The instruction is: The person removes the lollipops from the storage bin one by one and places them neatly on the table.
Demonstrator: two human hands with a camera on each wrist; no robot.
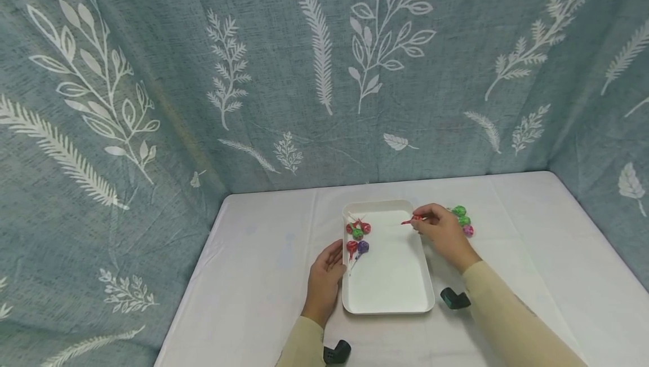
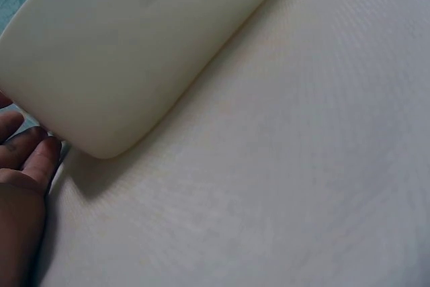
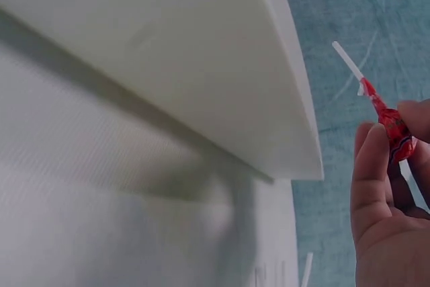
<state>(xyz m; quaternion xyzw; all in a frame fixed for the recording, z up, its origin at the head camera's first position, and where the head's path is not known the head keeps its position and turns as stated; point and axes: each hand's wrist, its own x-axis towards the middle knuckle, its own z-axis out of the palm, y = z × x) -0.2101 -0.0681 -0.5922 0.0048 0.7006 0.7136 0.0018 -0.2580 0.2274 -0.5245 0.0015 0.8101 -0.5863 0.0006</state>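
A shallow white tray lies on the table. My right hand is over its far right corner, pinching a red-wrapped lollipop by its candy end between thumb and fingers, its white stick pointing away from the hand. My left hand touches the tray's left side, with fingers against the outer wall in the left wrist view. Along the tray's left side lie a green lollipop with red ones beside it, and below them a red lollipop and a purple lollipop.
Several lollipops, green and pink, lie on the table right of the tray, partly behind my right hand. White cloth covers the table. Blue-grey leaf-patterned curtains hang behind and at both sides.
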